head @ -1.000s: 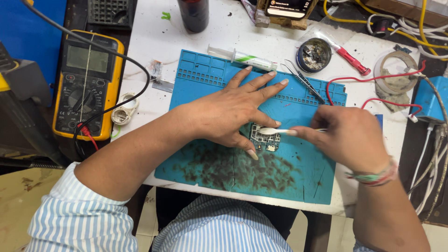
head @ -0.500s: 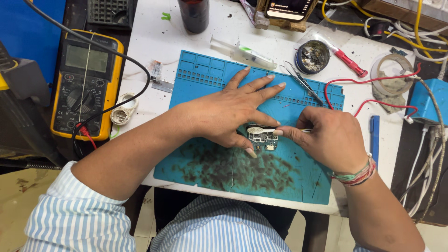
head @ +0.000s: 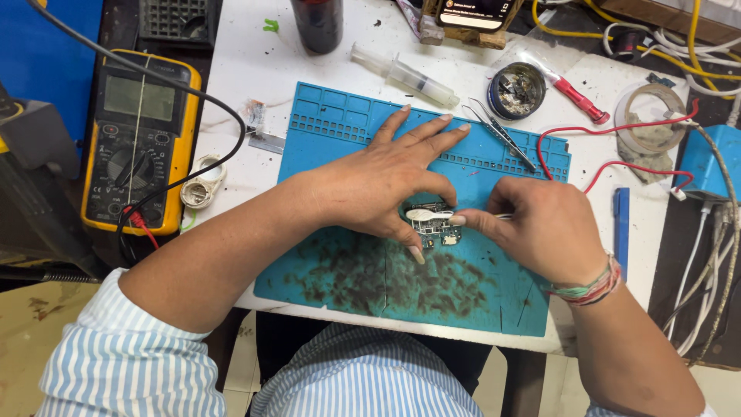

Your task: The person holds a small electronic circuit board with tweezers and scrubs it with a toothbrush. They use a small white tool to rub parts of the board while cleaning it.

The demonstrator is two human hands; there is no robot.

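Nearest the camera, the blue-and-white striped shirt sleeve leads up to the worn teal silicone repair mat, smudged dark along its near half. On the mat lies one small dark circuit board with pale metal shields. The left hand lies flat over it, fingers spread forward, thumb and forefinger bracketing the board and pressing it down, so this hand is open and pinning, not clasping. The right hand, wearing one woven multicoloured wristband, is pinched shut around a thin pale-tipped tool whose tip rests on the board's top edge.

By my reading the step in hand is close work on the board, prying or scraping at a shield. The next move would call for a steady left hand and light, controlled pressure at the tip, so the board does not skid.

Farther off, counted: one pair of steel tweezers on the mat's far edge, one clear plastic syringe, one round metal tin of solder scraps, one red-handled tool, one blue pen-like stick, one yellow digital multimeter at the left with black and red leads, one dark bottle, and one blue box at the right
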